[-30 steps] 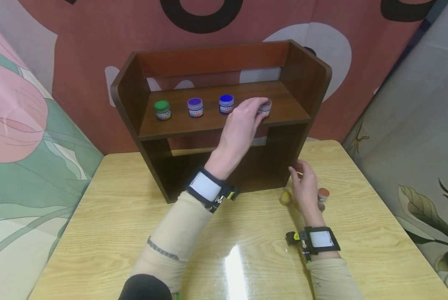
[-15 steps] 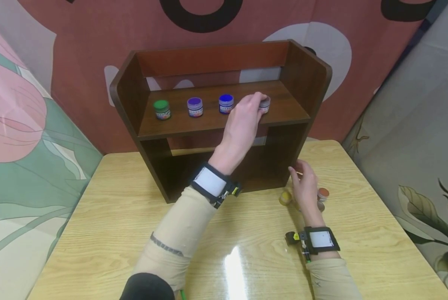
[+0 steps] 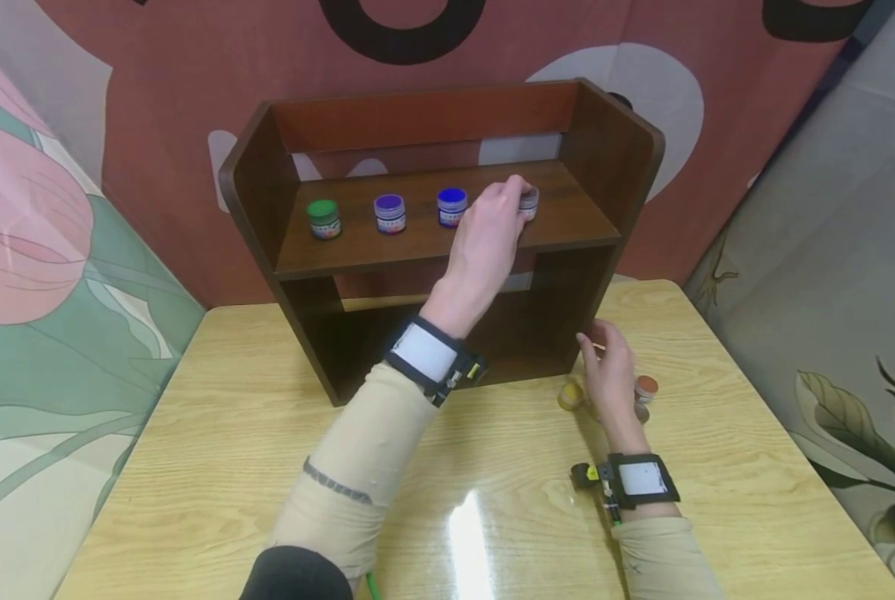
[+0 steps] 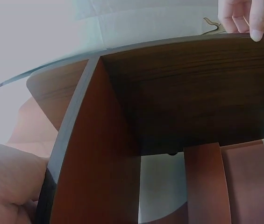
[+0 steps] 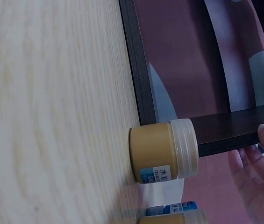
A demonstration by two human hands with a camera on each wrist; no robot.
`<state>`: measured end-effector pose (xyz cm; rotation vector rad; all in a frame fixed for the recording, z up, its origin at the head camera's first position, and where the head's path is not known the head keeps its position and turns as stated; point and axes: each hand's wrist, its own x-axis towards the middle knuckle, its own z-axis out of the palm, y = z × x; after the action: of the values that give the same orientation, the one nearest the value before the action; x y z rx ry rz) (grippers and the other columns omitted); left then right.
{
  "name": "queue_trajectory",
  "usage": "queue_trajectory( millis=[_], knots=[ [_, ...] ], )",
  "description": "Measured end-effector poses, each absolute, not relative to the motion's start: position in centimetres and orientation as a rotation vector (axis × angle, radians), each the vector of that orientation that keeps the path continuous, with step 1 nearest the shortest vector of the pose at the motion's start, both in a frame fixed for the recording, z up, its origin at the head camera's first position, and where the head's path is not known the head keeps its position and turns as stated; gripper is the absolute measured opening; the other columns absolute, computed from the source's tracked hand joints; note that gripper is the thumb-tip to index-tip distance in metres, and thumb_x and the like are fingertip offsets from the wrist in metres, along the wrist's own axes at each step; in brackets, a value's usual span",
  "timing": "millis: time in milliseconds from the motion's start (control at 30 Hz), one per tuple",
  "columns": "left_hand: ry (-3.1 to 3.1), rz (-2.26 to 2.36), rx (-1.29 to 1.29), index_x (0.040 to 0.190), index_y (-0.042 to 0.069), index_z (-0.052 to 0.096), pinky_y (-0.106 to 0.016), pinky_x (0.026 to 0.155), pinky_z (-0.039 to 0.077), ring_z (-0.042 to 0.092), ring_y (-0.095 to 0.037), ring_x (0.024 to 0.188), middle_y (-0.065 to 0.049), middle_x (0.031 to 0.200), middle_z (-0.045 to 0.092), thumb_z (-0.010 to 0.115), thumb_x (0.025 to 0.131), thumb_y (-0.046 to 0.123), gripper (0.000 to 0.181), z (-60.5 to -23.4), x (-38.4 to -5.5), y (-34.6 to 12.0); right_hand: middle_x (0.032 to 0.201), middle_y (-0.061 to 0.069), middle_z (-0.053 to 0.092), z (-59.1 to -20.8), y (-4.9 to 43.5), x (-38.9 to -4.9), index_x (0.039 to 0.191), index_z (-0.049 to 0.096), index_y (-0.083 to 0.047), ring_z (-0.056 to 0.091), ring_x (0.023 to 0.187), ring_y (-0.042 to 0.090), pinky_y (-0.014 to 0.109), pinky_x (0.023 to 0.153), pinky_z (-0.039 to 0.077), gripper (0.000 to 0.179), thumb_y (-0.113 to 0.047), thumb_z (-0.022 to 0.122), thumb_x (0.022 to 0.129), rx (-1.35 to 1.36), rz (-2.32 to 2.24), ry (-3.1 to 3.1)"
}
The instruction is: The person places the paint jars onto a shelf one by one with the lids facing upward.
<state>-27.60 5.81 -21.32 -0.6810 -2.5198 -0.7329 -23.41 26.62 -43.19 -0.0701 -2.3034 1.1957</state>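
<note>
pale-lidded jar [image 3: 531, 204] on shelf [image 3: 421, 218], pinched in left hand [image 3: 483, 242], up and left of right hand [image 3: 611, 371], which grips shelf's side

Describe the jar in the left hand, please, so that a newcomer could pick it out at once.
Find the dark brown shelf unit, then its upper board. Past the green jar, purple jar and blue jar is the rightmost jar, the only one of the four gripped by the left hand.

Pinched jar [image 3: 530, 205] part-hidden (by left hand [image 3: 487, 237]), sleeves [image 3: 361, 467] cropped
</note>
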Motion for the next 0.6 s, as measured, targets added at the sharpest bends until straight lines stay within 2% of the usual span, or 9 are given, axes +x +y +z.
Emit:
queue_trajectory(
  millis=[233,600],
  knots=[
    [-2.547,-0.746,-0.649,0.133,0.005,0.057,-0.026,0.091,0.054,0.067,-0.024,0.106,-0.014,0.126,0.064,0.062,0.102,0.016,0.034,-21.13,-27.80,6.01,0.119,0.023,0.065,-43.32,26.72,-23.48,0.126,0.060,0.005,0.062,0.112,0.038,0.051,0.093,0.054,0.026,-0.008,0.061,0.103,-0.066,1.202,-2.307],
    [-2.545,-0.758,-0.592,0.134,0.006,0.058,-0.027,0.090,0.055,0.067,-0.025,0.111,-0.013,0.127,0.064,0.065,0.100,0.017,0.036,-21.25,-27.94,6.23,0.119,0.022,0.065,-43.27,26.71,-23.50,0.126,0.060,0.004,0.062,0.112,0.037,0.049,0.094,0.054,0.027,-0.009,0.061,0.103,-0.068,1.207,-2.313]
  ],
)
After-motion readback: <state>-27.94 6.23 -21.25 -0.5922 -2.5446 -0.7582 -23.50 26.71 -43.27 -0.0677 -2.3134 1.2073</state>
